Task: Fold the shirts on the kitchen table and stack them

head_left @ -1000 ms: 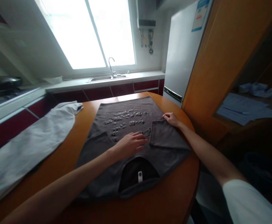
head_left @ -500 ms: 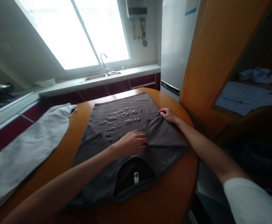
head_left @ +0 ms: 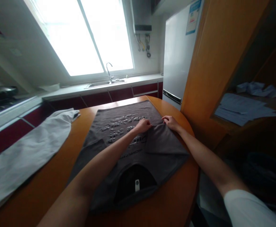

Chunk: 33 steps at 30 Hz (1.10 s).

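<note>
A dark grey T-shirt [head_left: 133,160] with raised lettering lies spread on the wooden table [head_left: 175,208], its neckline and white label toward me. Its right sleeve is folded inward over the front. My left hand [head_left: 143,125] pinches the left corner of that sleeve's far edge, over the lettering. At the same edge's right end, my right hand [head_left: 171,123] has its fingers closed on the cloth. The left sleeve also lies turned in across the shirt.
Another garment, light grey [head_left: 33,143], lies along the table's left side. Behind the table run a counter with a sink [head_left: 104,83] and a faucet [head_left: 109,72]. A fridge [head_left: 175,56] stands at the back right, and papers [head_left: 242,108] lie on a shelf at right.
My left hand has moved away from me, from the sleeve's near left side to its far corner, and now grips it. My right hand stays at the shirt's right edge. The view has tilted up slightly.
</note>
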Motion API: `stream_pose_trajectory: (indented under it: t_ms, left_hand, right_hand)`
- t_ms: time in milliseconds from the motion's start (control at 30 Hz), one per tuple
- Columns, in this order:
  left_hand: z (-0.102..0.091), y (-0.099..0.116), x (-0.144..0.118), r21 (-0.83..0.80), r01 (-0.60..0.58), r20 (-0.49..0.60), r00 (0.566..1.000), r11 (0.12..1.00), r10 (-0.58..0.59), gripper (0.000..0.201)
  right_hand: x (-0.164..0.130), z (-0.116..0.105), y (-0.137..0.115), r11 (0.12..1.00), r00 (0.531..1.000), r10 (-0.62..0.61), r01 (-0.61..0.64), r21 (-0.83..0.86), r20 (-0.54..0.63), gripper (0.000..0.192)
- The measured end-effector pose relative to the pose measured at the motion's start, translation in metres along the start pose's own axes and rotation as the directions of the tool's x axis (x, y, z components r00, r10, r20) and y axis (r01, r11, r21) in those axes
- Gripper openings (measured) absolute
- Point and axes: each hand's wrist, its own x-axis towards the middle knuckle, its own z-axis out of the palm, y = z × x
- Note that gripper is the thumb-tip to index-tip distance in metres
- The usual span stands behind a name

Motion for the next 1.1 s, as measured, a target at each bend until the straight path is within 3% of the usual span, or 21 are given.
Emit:
stream_pose_trajectory:
  t_ms: [200, 367, 467, 633, 767, 867, 967, 1100]
  left_hand:
    - [0.000, -0.005, -0.008, 0.022, 0.022, -0.046, 0.999, 1.000, -0.021, 0.021]
    - [-0.032, -0.025, -0.024, 0.000, 0.015, -0.117, 0.993, 1.000, -0.015, 0.026]
    - [-0.062, -0.059, -0.055, -0.018, -0.003, -0.152, 0.988, 1.000, 0.001, 0.027]
    - [-0.091, -0.116, -0.146, 0.015, 0.054, -0.194, 0.980, 0.998, -0.050, 0.037]
    - [-0.090, -0.136, -0.216, 0.047, 0.111, -0.181, 0.978, 0.993, -0.101, 0.048]
    - [-0.083, -0.142, -0.249, 0.072, 0.136, -0.165, 0.979, 0.988, -0.123, 0.053]
    - [-0.074, -0.145, -0.266, 0.119, 0.187, -0.145, 0.975, 0.975, -0.170, 0.059]
    - [-0.064, -0.144, -0.273, 0.198, 0.244, -0.084, 0.969, 0.949, -0.231, 0.066]
  right_hand:
    - [-0.005, -0.003, -0.002, 0.999, 0.999, -0.006, 0.008, -0.032, 0.037, 0.017]
    - [-0.008, -0.006, -0.005, 0.998, 0.998, -0.022, 0.026, -0.051, 0.064, 0.016]
    - [-0.009, -0.006, -0.003, 0.996, 0.997, -0.038, 0.043, -0.077, 0.069, 0.017]
    - [-0.009, -0.005, -0.001, 0.984, 0.997, -0.029, 0.042, -0.175, 0.077, 0.017]
    - [-0.010, -0.010, -0.011, 0.936, 0.998, -0.060, 0.060, -0.346, 0.011, 0.020]
    - [-0.008, -0.013, -0.029, 0.914, 0.992, -0.125, 0.108, -0.390, -0.018, 0.022]
    - [-0.003, -0.003, -0.051, 0.920, 0.982, -0.123, 0.167, -0.355, 0.144, 0.022]
    - [0.007, 0.019, -0.073, 0.948, 0.934, 0.016, 0.099, -0.302, 0.356, 0.018]
